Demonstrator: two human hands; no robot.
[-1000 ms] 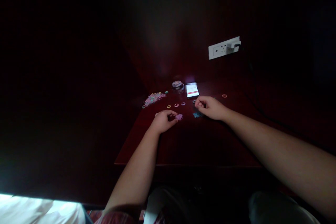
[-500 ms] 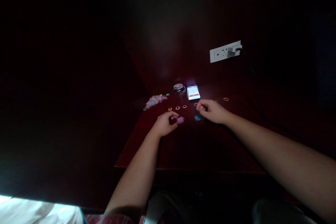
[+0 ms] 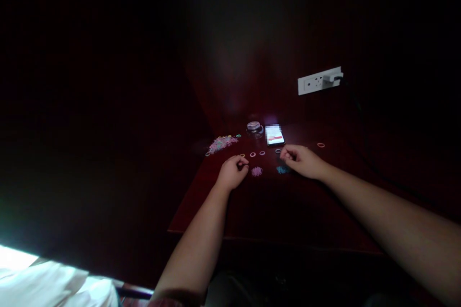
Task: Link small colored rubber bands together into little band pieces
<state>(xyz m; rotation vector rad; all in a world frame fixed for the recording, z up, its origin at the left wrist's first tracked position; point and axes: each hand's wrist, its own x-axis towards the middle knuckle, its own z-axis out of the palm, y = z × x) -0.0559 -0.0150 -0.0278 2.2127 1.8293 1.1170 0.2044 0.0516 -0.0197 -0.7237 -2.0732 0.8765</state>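
Note:
My left hand (image 3: 233, 172) is just left of a small pile of purple elastic bands (image 3: 257, 171), with thumb and fingertips drawn together; what lies between them, if anything, is too small to see. My right hand (image 3: 300, 160) is beside a pile of teal elastic bands (image 3: 282, 170) and partly covers it. Its fingers are curled in a pinch, their contents hidden. Single bands lie in a row beyond the hands: a pink band (image 3: 252, 154), a purple band (image 3: 262, 152), and a pale blue band (image 3: 278, 151) close to my right fingertips.
A larger heap of mixed pastel bands (image 3: 223, 143) lies at the table's left edge. Behind the row stand a round clear container (image 3: 254, 129) and a lit phone (image 3: 275, 135). One orange-pink band (image 3: 321, 145) lies far right. A wall socket (image 3: 320, 80) holds a plug with a dark cable.
My left hand has drawn back leftward from the purple pile, and its fingers have closed together. The right hand stays by the teal pile. The whole view has shifted slightly.

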